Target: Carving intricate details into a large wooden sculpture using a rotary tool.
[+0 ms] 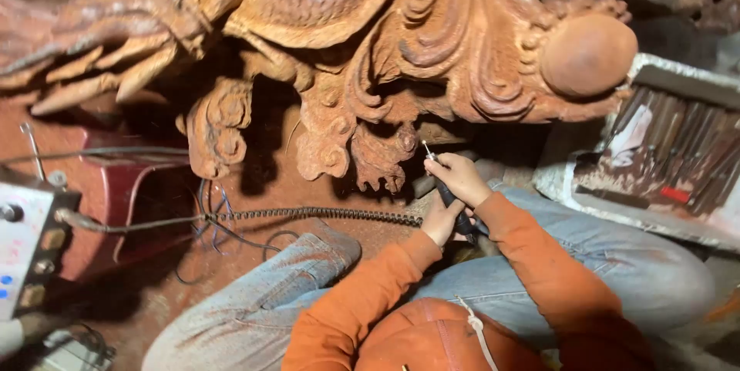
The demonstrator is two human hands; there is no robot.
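Note:
A large reddish-brown carved wooden sculpture (401, 39) with scrolls and claw shapes fills the top of the view. My right hand (460, 178) grips the front of a dark rotary handpiece (447, 197), whose thin bit points up at a curled carving (379, 156) on the underside. My left hand (441, 220) is closed on the back of the same tool, just below the right hand. Both arms wear orange sleeves. A coiled cable (324, 214) runs left from the tool.
A white control box (23, 251) with knobs sits at the left edge, beside a dark red object (127, 193) and loose blue wires (220, 228). A dusty tray of chisels (671, 159) lies at the right. My jeans-clad legs (586, 255) rest on the red-dusted floor.

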